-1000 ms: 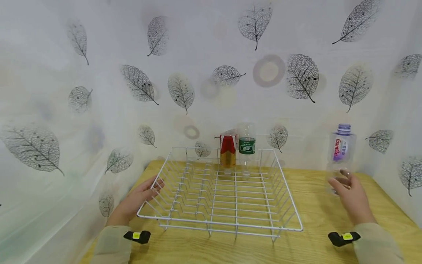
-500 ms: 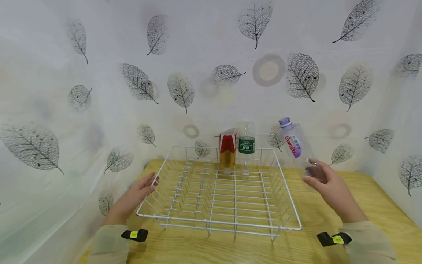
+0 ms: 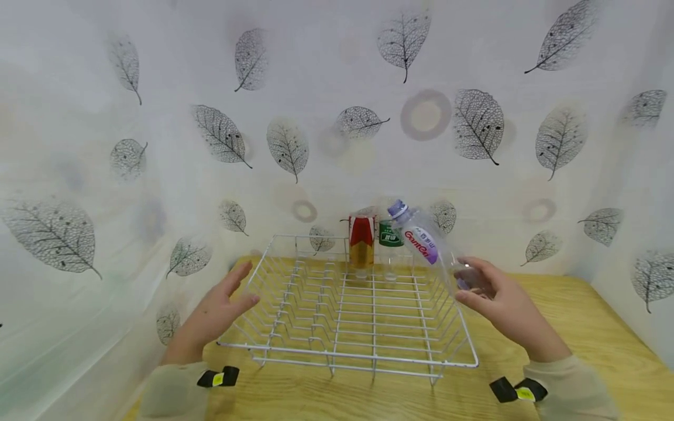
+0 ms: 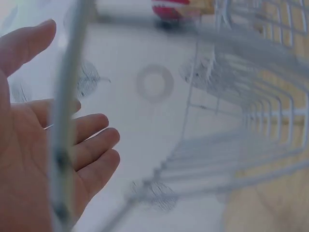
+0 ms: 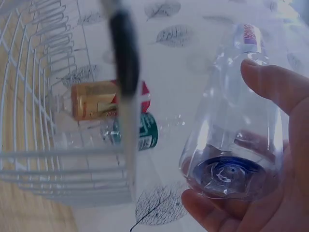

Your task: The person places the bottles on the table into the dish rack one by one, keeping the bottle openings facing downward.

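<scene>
My right hand (image 3: 497, 307) grips a clear plastic bottle (image 3: 421, 240) near its base, fingers and thumb round it. The bottle has a purple capless neck and a purple-and-white label, and tilts to the left over the right rim of a white wire dish rack (image 3: 347, 354). In the right wrist view its round base (image 5: 227, 174) faces the camera. My left hand (image 3: 213, 310) is beside the rack's left side, thumb and fingers spread, holding nothing. At the rack's back stand a bottle with a red-and-gold label (image 3: 362, 240) and a clear bottle with a green label (image 3: 390, 235), both upside down.
The rack stands on a wood-grain table (image 3: 532, 327). White sheeting (image 3: 337, 70) with a leaf print rises behind the table and along both sides. Black bands with yellow tags sit on both wrists.
The right hand has carried the purple-necked bottle leftward from the table's right side to the rack, tipping it from upright to leaning left. The left hand's thumb and fingers have spread apart.
</scene>
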Available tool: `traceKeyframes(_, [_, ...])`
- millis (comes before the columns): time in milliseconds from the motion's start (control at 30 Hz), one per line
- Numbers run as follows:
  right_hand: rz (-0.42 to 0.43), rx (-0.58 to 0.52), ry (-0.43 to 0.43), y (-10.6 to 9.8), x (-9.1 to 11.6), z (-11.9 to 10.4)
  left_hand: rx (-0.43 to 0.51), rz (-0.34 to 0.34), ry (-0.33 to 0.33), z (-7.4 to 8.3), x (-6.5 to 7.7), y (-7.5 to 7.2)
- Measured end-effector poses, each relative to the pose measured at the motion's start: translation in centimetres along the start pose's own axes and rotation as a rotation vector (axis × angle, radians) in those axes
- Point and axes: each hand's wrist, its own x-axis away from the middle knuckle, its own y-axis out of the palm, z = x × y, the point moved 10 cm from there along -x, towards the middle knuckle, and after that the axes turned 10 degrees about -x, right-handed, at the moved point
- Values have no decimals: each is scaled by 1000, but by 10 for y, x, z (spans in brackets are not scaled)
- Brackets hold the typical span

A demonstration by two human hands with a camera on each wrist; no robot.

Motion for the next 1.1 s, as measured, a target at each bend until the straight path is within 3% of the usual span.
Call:
traceKeyframes(267, [-37, 264, -112, 30, -2, -35, -195, 81, 150, 74, -4, 13])
traceKeyframes(600, [-57, 540, -236, 72, -7, -62, -480, 193, 479, 162, -9, 52])
traceKeyframes(700, [-52, 592, -295, 84, -8, -69, -514, 174, 523, 176, -12, 70])
traceKeyframes(867, [-72, 646, -372, 101, -6, -82, -593, 89, 503, 188, -19, 98])
traceKeyframes(1100, [-77, 643, -466, 113, -2, -98, -673, 67, 486, 196, -22, 118])
